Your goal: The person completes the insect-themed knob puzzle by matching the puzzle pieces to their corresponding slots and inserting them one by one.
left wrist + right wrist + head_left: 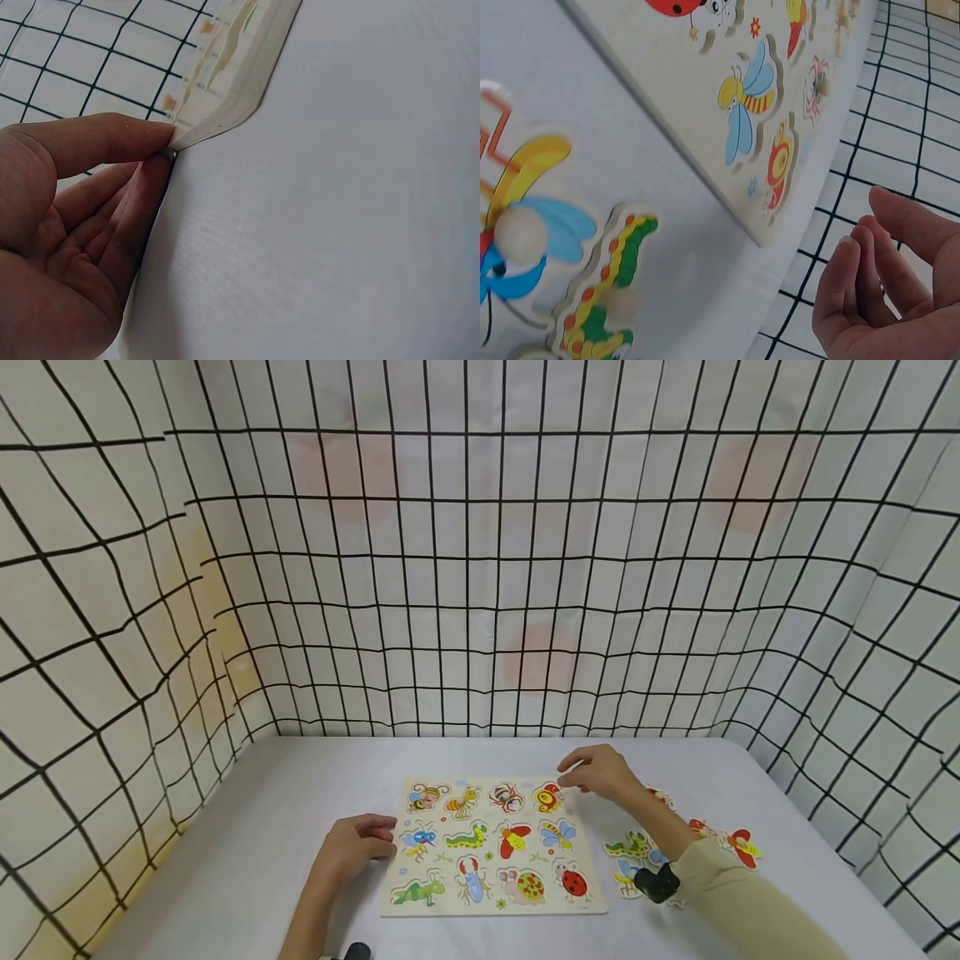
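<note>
A wooden insect puzzle board point(487, 858) lies on the white table, with printed recesses for a caterpillar, dragonfly, ladybug and others. At its left edge, my left hand point(356, 847) pinches the rim between thumb and fingers, as the left wrist view shows. My right hand point(598, 772) hovers by the board's far right corner, fingers loosely bent with nothing between them. Close to it is the red and yellow insect recess point(780, 165). A spider piece point(815, 88) with a wooden knob sits in the board's far row.
Loose knobbed pieces lie right of the board, partly under my right forearm: a caterpillar piece point(622, 277), a blue insect piece point(555, 221), a red-winged piece point(742, 847) and several more. A white wall with black grid lines point(495, 560) encloses the table's back and sides.
</note>
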The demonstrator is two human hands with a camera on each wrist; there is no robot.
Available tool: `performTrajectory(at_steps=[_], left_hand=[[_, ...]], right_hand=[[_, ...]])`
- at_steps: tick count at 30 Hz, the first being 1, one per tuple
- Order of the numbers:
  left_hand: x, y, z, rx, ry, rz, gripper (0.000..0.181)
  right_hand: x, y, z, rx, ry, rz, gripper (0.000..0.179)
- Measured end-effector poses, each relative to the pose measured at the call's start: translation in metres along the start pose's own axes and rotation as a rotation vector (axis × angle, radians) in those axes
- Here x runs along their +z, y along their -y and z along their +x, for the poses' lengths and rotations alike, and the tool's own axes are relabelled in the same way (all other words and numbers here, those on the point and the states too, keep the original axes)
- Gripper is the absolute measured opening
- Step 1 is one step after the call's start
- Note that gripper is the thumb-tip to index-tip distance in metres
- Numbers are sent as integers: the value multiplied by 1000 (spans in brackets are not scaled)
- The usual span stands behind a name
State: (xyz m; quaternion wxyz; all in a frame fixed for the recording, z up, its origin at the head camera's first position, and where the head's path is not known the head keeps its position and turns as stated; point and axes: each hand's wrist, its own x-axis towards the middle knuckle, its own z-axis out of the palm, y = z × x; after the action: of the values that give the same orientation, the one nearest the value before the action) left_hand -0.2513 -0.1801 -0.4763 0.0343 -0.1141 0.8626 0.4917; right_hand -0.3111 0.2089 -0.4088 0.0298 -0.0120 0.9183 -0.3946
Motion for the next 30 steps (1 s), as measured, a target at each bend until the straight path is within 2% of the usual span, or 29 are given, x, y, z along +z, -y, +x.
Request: performTrajectory(at_steps=[6,19,30], left_hand=[[2,2,3,-4,-2,3,36],[0,6,5,7,1,20,38],[1,1,1,6,4,15,38]], right_hand=[[-21,-13,-7,-18,8,18,29],[-68,-51,-18,47,44,-8,39],[-99,-84,-38,92,44,29,44]])
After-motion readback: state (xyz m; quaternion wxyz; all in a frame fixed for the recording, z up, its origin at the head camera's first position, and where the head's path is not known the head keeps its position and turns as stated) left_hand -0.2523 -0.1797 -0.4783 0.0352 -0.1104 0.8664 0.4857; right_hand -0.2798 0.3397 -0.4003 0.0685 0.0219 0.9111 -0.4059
